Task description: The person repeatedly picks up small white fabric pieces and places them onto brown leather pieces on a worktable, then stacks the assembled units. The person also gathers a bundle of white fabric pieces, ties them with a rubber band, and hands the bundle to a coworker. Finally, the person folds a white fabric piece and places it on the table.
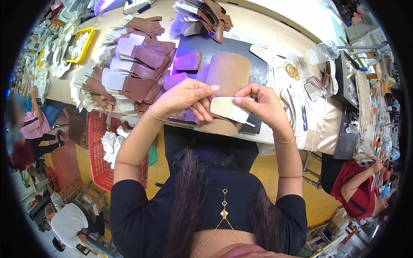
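My right hand [262, 103] pinches a cream strap piece [227, 108] between thumb and fingers. The piece has a rounded, edged end and a loose white flap beside the thumb. At its rounded end is my left hand [191, 96], thumb stretched out and fingers loosely bent, apart from the thumb. I see nothing gripped in it. Under both hands stands a tan, rounded block [230, 71], partly covered by the hands and the piece. It rests on a dark board [258, 64] at the table's front edge.
Stacks of brown straps with white rounded ends [144, 53] lie left. Brown blocks [188, 61] sit nearby. Rubber bands [292, 71], a plastic bottle [320, 52] and a pen [304, 118] lie right. A red basket [98, 150] stands below the table's left part. Other people work at both sides.
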{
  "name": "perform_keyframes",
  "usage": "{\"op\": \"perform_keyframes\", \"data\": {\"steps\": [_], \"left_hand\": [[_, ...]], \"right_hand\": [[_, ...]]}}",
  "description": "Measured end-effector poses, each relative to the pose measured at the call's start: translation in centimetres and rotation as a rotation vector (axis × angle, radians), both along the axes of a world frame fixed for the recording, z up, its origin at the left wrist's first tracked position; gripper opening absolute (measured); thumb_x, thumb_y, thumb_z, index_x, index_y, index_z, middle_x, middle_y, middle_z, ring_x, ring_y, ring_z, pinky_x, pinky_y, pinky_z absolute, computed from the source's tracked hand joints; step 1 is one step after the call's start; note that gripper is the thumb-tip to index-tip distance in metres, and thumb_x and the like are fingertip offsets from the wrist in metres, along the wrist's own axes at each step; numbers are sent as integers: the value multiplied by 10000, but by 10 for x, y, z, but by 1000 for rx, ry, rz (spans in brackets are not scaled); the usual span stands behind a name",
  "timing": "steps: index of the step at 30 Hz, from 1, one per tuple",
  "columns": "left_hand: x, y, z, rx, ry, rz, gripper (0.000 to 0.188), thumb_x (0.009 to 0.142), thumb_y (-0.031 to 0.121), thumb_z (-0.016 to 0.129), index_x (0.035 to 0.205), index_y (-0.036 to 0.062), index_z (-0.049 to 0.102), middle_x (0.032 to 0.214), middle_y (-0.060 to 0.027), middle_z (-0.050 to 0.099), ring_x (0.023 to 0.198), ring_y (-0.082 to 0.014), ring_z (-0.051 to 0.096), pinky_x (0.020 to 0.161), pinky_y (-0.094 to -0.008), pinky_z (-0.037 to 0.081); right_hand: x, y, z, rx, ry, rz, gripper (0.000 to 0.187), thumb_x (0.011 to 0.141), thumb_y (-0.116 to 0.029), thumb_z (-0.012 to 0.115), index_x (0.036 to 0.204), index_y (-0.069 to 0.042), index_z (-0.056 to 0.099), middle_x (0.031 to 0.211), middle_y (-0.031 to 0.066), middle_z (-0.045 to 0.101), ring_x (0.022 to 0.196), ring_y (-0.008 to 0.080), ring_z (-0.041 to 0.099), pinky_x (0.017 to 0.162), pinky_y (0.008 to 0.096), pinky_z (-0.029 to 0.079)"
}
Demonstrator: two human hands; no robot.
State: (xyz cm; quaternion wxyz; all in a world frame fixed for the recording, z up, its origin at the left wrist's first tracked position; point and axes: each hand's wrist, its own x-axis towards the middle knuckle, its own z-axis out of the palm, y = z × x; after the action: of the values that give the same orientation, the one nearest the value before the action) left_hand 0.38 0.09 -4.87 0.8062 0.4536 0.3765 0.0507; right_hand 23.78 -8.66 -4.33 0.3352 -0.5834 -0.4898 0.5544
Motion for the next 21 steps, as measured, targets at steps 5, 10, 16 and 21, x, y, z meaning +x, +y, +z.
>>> {"op": "perform_keyframes", "data": {"steps": [5, 10, 16, 21], "left_hand": [[0, 1, 1, -7, 5, -11, 405, 998, 358, 568, 926, -38, 614, 722, -167, 689, 620, -227, 726, 484, -235, 564], [0, 1, 2, 33, 22, -34, 407, 991, 358, 583, 926, -42, 622, 738, -160, 688, 631, -223, 728, 492, -237, 565], [0, 2, 3, 27, 41, -47, 346, 954, 305, 655, 907, -37, 635, 763, -134, 690, 642, -204, 729, 506, -225, 564], [0, 2, 4, 14, 18, -72, 255, 886, 192, 739, 915, -37, 632, 778, -117, 701, 641, -174, 724, 519, -214, 561]], "right_hand": [[-1, 0, 1, 29, -77, 7, 217, 863, -190, 745, 910, 17, 698, 747, 53, 692, 674, 71, 610, 622, 237, 489], [-3, -2, 5, 58, -141, -7, 207, 850, -190, 744, 893, 10, 721, 728, 60, 697, 664, 79, 623, 623, 249, 498], [-7, -6, 8, 114, -227, -24, 201, 841, -199, 744, 895, -6, 737, 717, 67, 699, 628, 81, 610, 599, 256, 489], [-12, -11, 11, 181, -286, -49, 202, 840, -204, 739, 880, -6, 730, 727, 74, 700, 579, 91, 575, 566, 261, 470]]}}
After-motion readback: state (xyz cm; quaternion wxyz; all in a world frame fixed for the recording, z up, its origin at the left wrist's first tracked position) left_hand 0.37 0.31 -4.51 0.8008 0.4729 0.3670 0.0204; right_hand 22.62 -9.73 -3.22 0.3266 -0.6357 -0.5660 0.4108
